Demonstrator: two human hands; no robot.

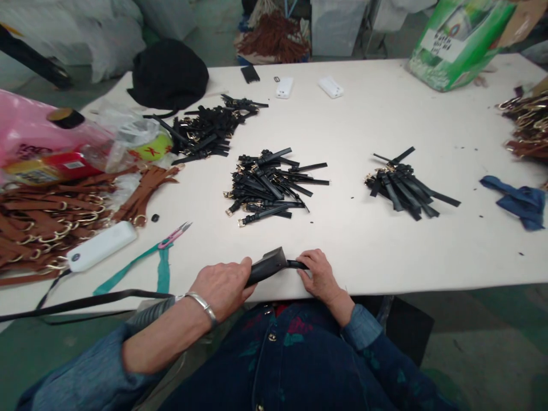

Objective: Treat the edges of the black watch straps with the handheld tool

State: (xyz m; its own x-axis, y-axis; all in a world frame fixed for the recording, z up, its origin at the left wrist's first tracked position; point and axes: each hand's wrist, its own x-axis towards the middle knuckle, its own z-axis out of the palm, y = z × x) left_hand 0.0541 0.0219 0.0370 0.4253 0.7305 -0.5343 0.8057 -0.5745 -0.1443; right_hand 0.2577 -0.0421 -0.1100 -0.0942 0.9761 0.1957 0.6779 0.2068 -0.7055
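My left hand (pixel 225 285), with a silver bangle at the wrist, is closed round the black handle of a handheld tool (pixel 268 269) with a grey blunt head. At the table's front edge, my right hand (pixel 320 274) pinches a thin black strap (pixel 295 264), whose end meets or lies just beside the tool's head; which of the two I cannot tell. Beyond my hands lies a pile of black straps (pixel 269 182) with gold buckles. Smaller is the bunch of black straps (pixel 400 188) to the right, and another black strap heap (pixel 205 128) sits farther back.
Brown straps with gold rings (pixel 51 211) cover the left side, beside a white power bank (pixel 101 246). Pink thread snips (pixel 174 235) with a teal ribbon (pixel 128 269) lie nearer. A black cap (pixel 169 74), a green bag (pixel 458 43) and a blue cloth (pixel 516 201) are farther out.
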